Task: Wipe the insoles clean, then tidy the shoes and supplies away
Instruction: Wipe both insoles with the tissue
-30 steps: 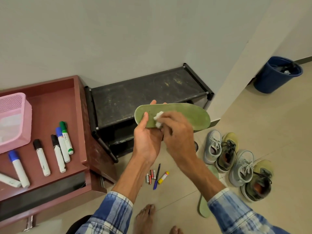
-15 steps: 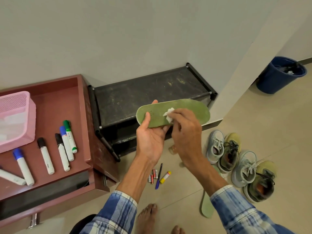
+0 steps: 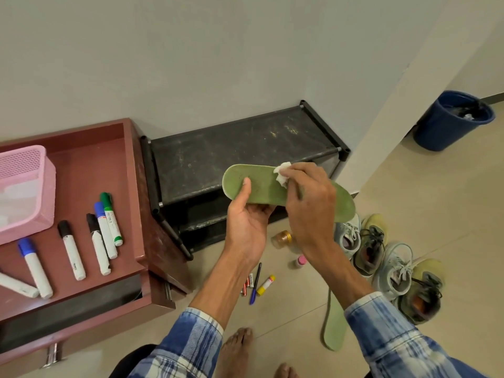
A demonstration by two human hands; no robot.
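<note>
Wiping is the step in hand, and I judge it goes best with short, firm strokes run lengthwise along the flat green foam insole (image 3: 261, 190), turning the crumpled white tissue (image 3: 282, 174) to a fresh face as it soils. My left hand (image 3: 246, 227) grips the insole near its rounded left end. The thumb lies on the top face and the other fingers curl beneath, so the sole is braced against the rubbing. My right hand (image 3: 308, 203) has its fingers bent round the tissue, pinching it and pressing it on the top face near the far edge. The tissue sits at my right fingertips, apart from the left thumb, with bare green between them. The insole hangs in the air in front of the dusty black shoe rack (image 3: 237, 156), touching nothing but my hands; my right hand hides part of it. A second green insole (image 3: 333, 323) lies on the floor beside the four worn sneakers (image 3: 381, 255), not yet tidied.
</note>
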